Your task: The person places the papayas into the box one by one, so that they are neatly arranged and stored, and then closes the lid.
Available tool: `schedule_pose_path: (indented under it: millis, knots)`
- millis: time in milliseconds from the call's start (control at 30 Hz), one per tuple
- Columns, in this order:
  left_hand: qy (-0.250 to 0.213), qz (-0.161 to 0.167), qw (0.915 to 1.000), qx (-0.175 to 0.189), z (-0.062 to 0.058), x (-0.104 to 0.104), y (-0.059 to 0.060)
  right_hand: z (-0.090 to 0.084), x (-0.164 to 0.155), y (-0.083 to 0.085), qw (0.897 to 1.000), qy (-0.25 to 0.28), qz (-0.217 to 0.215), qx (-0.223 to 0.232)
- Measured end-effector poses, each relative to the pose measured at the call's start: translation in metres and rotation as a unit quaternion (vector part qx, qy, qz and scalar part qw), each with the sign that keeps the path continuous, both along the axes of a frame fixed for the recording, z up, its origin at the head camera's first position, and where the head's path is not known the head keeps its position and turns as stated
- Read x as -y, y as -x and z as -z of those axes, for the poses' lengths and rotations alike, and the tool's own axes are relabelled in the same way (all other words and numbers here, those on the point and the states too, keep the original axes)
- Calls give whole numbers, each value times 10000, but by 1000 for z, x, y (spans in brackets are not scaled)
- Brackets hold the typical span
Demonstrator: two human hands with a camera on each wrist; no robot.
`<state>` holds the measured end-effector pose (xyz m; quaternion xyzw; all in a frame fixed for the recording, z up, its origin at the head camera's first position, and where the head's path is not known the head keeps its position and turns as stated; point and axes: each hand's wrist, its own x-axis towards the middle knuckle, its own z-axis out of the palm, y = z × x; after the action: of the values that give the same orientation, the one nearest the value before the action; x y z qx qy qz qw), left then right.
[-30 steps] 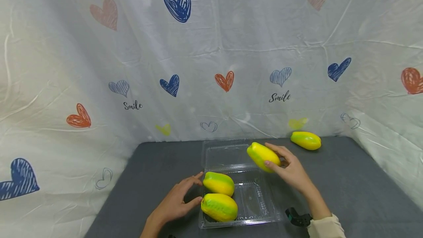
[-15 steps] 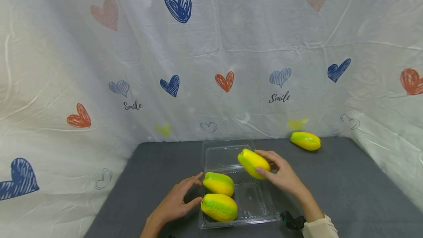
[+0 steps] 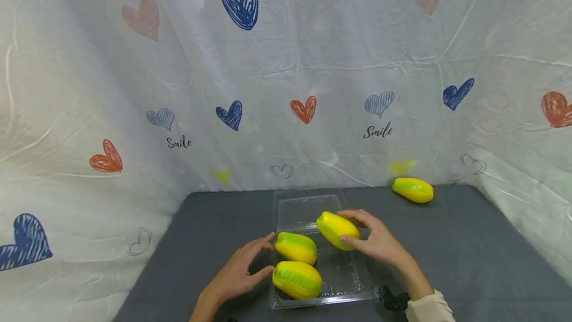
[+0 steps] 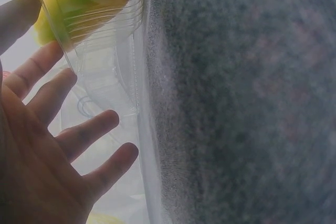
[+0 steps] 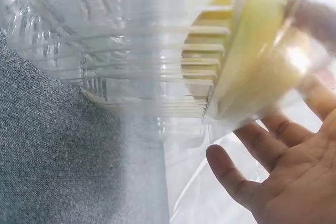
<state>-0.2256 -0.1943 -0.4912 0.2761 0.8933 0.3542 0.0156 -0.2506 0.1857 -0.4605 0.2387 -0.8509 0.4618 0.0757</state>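
A grey, felt-like tabletop (image 3: 447,257) is hemmed in at the back and on both sides by a white crinkled curtain (image 3: 286,88) printed with hearts, and bare cloth lies open to the left of the container and, more broadly, to its right. A clear plastic clamshell container (image 3: 353,282) sits near the front middle, its ribbed lid (image 3: 304,207) folded flat away from the person toward the curtain. Two toy papayas occupy the left half of the tray: the front papaya (image 3: 297,280) by the near rim and the rear papaya (image 3: 296,248) just behind it, both smooth, oval, yellow with green bands. The right half of the tray is bare. The right hand (image 3: 380,242) holds a third papaya (image 3: 337,230) over the tray's far right part, close beside the rear papaya, with the thumb on the near side and the fingers (image 3: 353,214) curved over the far side and top. The left hand (image 3: 237,275) lies relaxed at the container's left edge, its fingers (image 4: 86,132) spread and straight, the fingertips near or at the plastic wall, thumb toward the front papaya. Whether they press the wall cannot be told. A fourth papaya (image 3: 413,190) lies alone at the far right, next to the curtain.
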Motion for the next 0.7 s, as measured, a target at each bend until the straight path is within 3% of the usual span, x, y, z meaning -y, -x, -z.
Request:
schedule_pose_path:
  millis: [267,700]
  knots:
    - [29,-11,10000,19,-1,-1,-1,4,4,-1,9994,-238,-238,1]
    - [28,15,10000,53,-1,-1,0,9,7,0,9976,-635,-227,127]
